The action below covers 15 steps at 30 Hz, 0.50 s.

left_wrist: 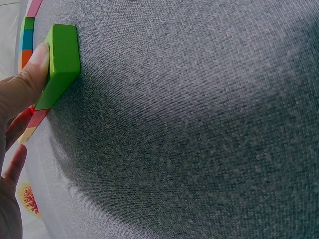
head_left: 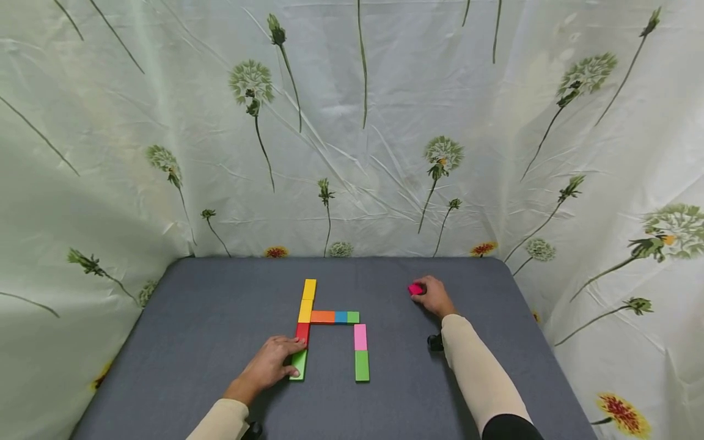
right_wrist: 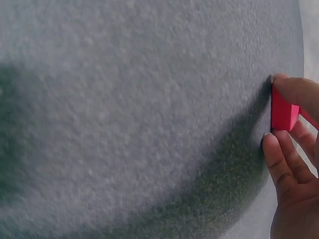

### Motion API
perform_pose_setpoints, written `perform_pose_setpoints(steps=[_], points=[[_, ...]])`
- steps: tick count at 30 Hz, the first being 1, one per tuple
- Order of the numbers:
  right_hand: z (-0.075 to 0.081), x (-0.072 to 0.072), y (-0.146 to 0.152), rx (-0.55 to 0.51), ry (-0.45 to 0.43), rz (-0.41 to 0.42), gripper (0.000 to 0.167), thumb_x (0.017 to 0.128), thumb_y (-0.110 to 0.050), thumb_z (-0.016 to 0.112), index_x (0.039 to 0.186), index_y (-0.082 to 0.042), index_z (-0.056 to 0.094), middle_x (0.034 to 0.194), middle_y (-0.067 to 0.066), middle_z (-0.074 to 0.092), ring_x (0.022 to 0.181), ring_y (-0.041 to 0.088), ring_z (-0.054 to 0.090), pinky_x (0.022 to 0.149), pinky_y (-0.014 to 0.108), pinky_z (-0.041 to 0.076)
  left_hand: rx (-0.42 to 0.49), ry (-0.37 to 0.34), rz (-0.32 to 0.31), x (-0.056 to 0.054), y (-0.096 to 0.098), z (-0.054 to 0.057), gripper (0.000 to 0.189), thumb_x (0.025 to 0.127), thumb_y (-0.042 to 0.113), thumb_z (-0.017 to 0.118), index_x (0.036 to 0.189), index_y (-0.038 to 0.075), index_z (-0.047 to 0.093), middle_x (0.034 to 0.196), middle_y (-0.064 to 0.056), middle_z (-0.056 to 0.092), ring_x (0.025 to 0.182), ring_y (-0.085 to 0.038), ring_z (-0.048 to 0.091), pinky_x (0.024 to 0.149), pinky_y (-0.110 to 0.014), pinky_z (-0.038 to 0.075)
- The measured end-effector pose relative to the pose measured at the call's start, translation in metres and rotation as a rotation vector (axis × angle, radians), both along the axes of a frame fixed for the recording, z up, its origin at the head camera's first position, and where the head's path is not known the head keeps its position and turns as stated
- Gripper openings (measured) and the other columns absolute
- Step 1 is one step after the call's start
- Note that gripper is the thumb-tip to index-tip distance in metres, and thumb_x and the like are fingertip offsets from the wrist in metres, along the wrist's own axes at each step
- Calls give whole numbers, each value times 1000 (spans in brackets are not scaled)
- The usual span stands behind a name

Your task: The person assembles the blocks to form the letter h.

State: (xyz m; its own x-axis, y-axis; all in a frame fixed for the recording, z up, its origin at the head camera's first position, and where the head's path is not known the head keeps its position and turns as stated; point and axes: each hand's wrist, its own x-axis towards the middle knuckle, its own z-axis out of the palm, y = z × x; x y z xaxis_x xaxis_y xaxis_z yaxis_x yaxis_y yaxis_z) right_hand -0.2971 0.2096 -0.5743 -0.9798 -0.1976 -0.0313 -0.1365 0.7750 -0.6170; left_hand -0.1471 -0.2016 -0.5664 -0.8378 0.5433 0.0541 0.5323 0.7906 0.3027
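Flat coloured blocks form an h shape on the table. In its left column, two yellow blocks point(head_left: 310, 288) lead down to a red block point(head_left: 303, 330) and a green block point(head_left: 298, 365). My left hand point(head_left: 269, 363) rests there, fingers stretched onto the red block and thumb against the green block's side. Right of the column run an orange block point(head_left: 322, 316), a blue block point(head_left: 341, 316) and a small green one. Below them lie a pink block point(head_left: 360, 337) and another green block point(head_left: 362, 366). At the far right, my right hand point(head_left: 436, 297) pinches a bright pink-red block point(right_wrist: 283, 109) close over the table.
Dark grey cloth covers the table point(head_left: 220, 305). A pale curtain point(head_left: 352, 153) with printed dandelions hangs behind it and along both sides. Black wrist cameras show beneath both forearms.
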Motion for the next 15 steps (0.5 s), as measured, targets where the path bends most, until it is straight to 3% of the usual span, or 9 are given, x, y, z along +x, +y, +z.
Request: perform_pose_setpoints(steps=[15], points=[[3, 31, -34, -93, 60, 63, 34, 76, -6, 80, 106, 1, 69, 98, 12, 64, 84, 22, 57, 74, 38, 49, 12, -14, 3, 0, 0, -1, 57, 67, 26, 83, 117, 3, 69, 114, -7, 70, 108, -27, 63, 94, -47, 45]])
